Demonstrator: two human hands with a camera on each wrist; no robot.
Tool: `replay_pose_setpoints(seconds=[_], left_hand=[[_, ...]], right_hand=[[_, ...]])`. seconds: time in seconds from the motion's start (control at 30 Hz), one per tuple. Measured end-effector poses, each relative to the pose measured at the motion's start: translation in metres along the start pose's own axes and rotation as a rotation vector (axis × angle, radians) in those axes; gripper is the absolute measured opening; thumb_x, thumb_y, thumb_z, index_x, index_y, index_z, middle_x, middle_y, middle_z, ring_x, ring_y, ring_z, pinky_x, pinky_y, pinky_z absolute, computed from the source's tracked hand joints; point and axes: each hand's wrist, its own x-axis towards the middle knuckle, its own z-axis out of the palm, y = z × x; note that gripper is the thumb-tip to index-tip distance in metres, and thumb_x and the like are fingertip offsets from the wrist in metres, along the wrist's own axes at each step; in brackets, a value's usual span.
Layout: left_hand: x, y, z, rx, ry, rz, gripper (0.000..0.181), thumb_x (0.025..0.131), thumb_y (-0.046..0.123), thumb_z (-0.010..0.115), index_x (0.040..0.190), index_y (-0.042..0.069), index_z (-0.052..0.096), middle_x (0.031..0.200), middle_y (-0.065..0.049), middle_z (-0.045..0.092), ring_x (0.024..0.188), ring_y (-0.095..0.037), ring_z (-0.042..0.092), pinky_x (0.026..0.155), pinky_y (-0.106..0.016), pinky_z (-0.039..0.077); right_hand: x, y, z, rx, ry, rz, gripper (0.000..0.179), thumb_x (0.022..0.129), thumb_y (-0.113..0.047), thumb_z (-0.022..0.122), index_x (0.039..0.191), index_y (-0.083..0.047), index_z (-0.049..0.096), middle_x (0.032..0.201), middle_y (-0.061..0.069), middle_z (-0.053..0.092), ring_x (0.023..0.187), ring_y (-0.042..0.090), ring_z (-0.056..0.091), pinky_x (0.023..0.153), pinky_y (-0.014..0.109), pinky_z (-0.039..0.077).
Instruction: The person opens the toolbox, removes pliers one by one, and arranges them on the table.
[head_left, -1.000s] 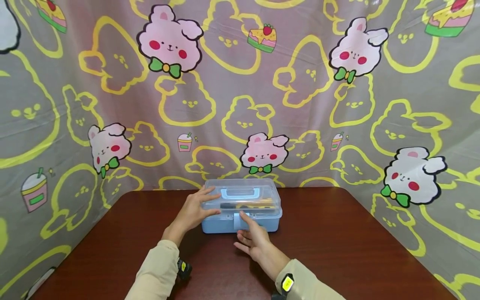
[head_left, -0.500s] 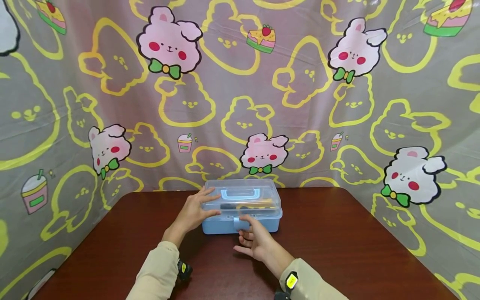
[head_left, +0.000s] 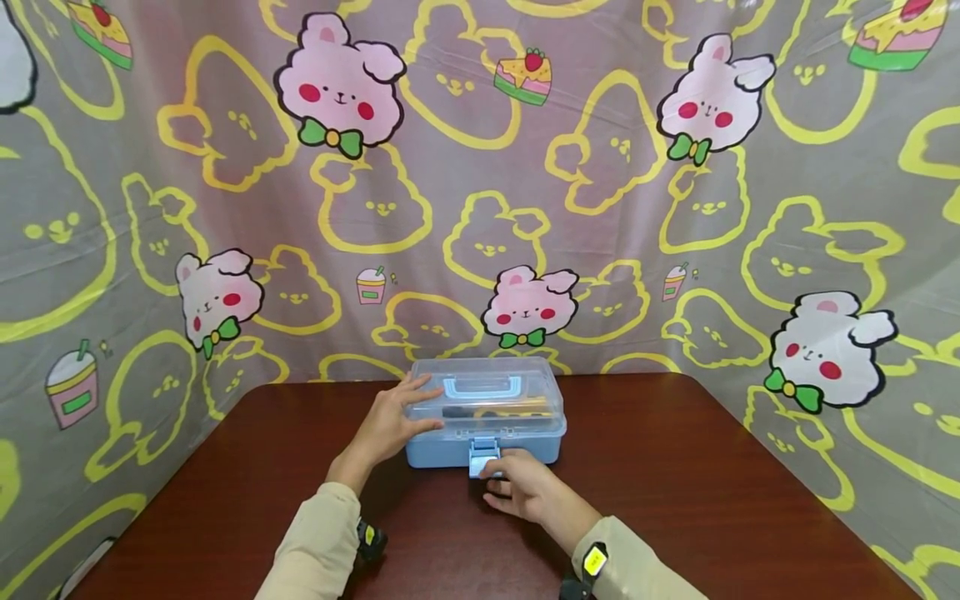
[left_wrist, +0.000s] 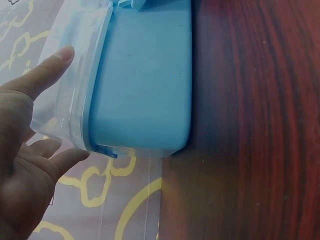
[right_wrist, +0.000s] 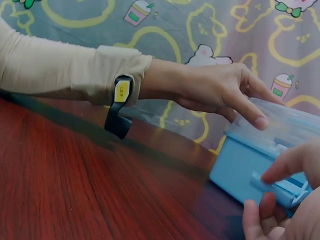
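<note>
A light blue storage box (head_left: 442,452) with a clear lid (head_left: 480,367) stands at the back of the table. Its front latch (head_left: 483,462) is swung out and down from the lid. My right hand (head_left: 528,492) has the thumb on the latch flap and the other fingers bent beneath it, pinching it; the right wrist view shows this latch flap (right_wrist: 277,189) close up. My left hand (head_left: 386,425) rests spread on the lid's left end, thumb along the front and fingertips against the side, as the left wrist view shows on the lid (left_wrist: 75,100).
Through the lid, yellow and dark items (head_left: 513,408) show, too blurred to name. A light blue handle (head_left: 482,387) lies on the lid's top. The dark red-brown table (head_left: 637,483) meets a patterned curtain (head_left: 600,250) behind the box and at both sides.
My right hand has drawn the latch outward and down, from lying upright against the box front to hanging tilted away. My left hand has stayed on the lid.
</note>
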Motion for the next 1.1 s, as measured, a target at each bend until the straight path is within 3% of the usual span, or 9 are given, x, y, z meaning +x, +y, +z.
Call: replay_pose_setpoints(seconds=[0.13,0.27,0.4,0.5,0.67,0.8,0.93,1.03,1.1], left_hand=[[0.002,-0.001,0.001,0.002,0.003,0.008,0.056,0.081,0.019,0.09,0.133,0.01,0.071,0.15,-0.019,0.052,0.148,-0.046,0.027,0.106,-0.061,0.039],[0.003,-0.002,0.002,-0.004,0.002,0.012,0.056,0.082,0.02,0.09,0.133,0.01,0.072,0.15,-0.019,0.052,0.148,-0.046,0.027,0.105,-0.061,0.04],[0.005,0.0,0.003,-0.001,-0.005,-0.005,0.057,0.082,0.021,0.09,0.134,0.01,0.071,0.151,-0.018,0.051,0.149,-0.046,0.027,0.106,-0.061,0.04],[0.007,0.002,0.003,0.019,-0.012,-0.02,0.058,0.082,0.021,0.09,0.135,0.009,0.07,0.152,-0.018,0.05,0.149,-0.045,0.027,0.107,-0.062,0.039],[0.007,0.005,-0.001,0.084,0.008,-0.063,0.076,0.08,0.025,0.093,0.146,0.006,0.059,0.156,-0.02,0.045,0.145,-0.043,0.036,0.106,-0.061,0.04],[0.004,0.007,-0.008,0.105,0.052,-0.145,0.092,0.078,0.026,0.094,0.154,0.004,0.047,0.155,-0.021,0.044,0.14,-0.043,0.043,0.106,-0.06,0.041],[-0.003,0.005,-0.015,0.046,0.04,-0.265,0.096,0.081,0.028,0.092,0.156,0.0,0.039,0.153,-0.025,0.046,0.135,-0.046,0.047,0.104,-0.059,0.043],[-0.011,0.001,-0.017,0.012,-0.007,-0.353,0.099,0.083,0.034,0.09,0.157,-0.003,0.035,0.152,-0.028,0.045,0.136,-0.048,0.046,0.103,-0.059,0.044],[-0.015,-0.002,-0.016,0.016,-0.052,-0.397,0.102,0.083,0.039,0.089,0.156,-0.006,0.035,0.152,-0.028,0.045,0.137,-0.048,0.045,0.103,-0.06,0.044]], right_hand=[[0.0,-0.003,-0.002,-0.079,-0.01,-0.015,0.026,0.082,0.003,0.066,0.103,-0.007,0.053,0.085,0.002,0.056,0.065,0.012,0.053,0.063,0.025,0.049],[0.001,-0.007,-0.005,-0.137,0.006,-0.015,0.033,0.082,0.0,0.068,0.11,-0.003,0.05,0.089,0.004,0.055,0.064,0.013,0.053,0.061,0.026,0.048],[-0.001,-0.012,-0.012,-0.234,0.02,-0.03,0.064,0.084,-0.005,0.073,0.14,0.006,0.044,0.11,0.01,0.059,0.07,0.017,0.056,0.063,0.029,0.05],[-0.004,-0.018,-0.02,-0.343,0.017,-0.061,0.076,0.087,-0.012,0.077,0.15,0.009,0.039,0.116,0.012,0.063,0.075,0.018,0.058,0.066,0.032,0.052],[-0.014,-0.027,-0.032,-0.544,0.05,-0.171,0.044,0.092,-0.019,0.077,0.129,0.003,0.065,0.1,0.009,0.067,0.076,0.018,0.059,0.067,0.034,0.052],[-0.024,-0.036,-0.046,-0.685,0.173,-0.309,0.022,0.092,-0.016,0.076,0.11,-0.005,0.076,0.094,0.005,0.067,0.078,0.021,0.061,0.066,0.036,0.052],[-0.029,-0.047,-0.068,-0.797,0.351,-0.448,0.01,0.09,-0.013,0.079,0.097,-0.008,0.076,0.084,0.001,0.067,0.077,0.02,0.06,0.066,0.036,0.05],[-0.029,-0.052,-0.087,-0.852,0.456,-0.516,0.014,0.089,-0.014,0.08,0.099,-0.007,0.073,0.081,-0.001,0.065,0.078,0.019,0.059,0.067,0.035,0.047],[-0.028,-0.052,-0.099,-0.899,0.48,-0.54,0.021,0.089,-0.015,0.081,0.106,-0.005,0.073,0.084,0.0,0.066,0.08,0.02,0.06,0.069,0.036,0.047]])
